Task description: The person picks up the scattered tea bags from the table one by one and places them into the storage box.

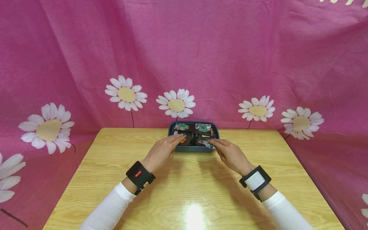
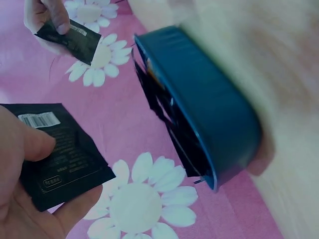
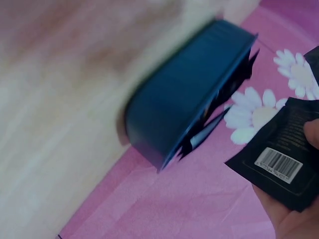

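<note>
A dark blue rectangular bin (image 1: 190, 149) stands at the far edge of the table, packed with several dark sachets (image 1: 203, 127), some bearing green labels. My left hand (image 1: 163, 151) is at the bin's front left and pinches a black sachet (image 2: 70, 162) with a white barcode, thumb on its face. At the front right, my right hand (image 1: 232, 156) pinches another black barcoded sachet (image 3: 281, 154) between thumb and fingers. In both wrist views the held sachets appear apart from the bin's wall. Some sachet edges stick up past the rim.
The wooden table (image 1: 184, 182) extends in front of the bin, with a light reflection near its front. A pink cloth (image 1: 218, 64) printed with white daisies hangs right behind the bin and along both sides. Each wrist wears a black strap (image 1: 140, 175).
</note>
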`<state>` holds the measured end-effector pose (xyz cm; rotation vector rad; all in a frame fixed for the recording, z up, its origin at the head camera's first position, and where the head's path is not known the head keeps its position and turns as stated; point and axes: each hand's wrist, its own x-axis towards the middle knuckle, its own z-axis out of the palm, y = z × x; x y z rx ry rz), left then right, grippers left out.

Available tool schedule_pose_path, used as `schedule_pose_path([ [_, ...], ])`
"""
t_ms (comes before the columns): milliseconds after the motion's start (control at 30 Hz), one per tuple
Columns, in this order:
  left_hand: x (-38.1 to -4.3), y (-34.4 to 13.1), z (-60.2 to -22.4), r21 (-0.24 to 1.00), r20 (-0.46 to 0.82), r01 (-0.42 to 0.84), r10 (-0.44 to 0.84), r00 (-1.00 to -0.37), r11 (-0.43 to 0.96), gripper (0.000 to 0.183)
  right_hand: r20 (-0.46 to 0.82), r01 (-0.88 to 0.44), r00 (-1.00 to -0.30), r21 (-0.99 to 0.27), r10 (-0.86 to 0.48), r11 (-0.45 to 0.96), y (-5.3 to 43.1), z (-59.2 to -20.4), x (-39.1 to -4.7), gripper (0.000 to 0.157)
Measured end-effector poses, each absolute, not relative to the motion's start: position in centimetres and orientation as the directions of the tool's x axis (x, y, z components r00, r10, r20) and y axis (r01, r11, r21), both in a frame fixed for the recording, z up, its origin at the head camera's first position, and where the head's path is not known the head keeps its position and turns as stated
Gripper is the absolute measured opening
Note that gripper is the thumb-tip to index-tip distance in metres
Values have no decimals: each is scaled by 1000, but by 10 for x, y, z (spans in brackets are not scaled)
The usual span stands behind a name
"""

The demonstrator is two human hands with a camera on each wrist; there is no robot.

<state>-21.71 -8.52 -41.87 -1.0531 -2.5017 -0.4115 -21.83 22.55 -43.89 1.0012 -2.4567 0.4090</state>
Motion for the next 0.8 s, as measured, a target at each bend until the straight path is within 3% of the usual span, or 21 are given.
schedule_pose_path([
  [200,-244,-73,-416,116,471,690,573,-671,714,60,519,-707,-649,-143,-556,692,217,-435,-242,40],
  [500,-276,-64,-438,128,366,607,532,-764,784,58,550,-700,-651,-169,-522,694,196,-455,-280,37],
  [667,-279,-61,-464,145,223,569,534,-816,809,54,297,-596,-796,-232,-527,769,196,-473,-283,49],
  [800,-278,-63,-477,204,86,512,506,-859,834,64,141,-527,-850,-268,-508,807,197,-478,-280,66],
])
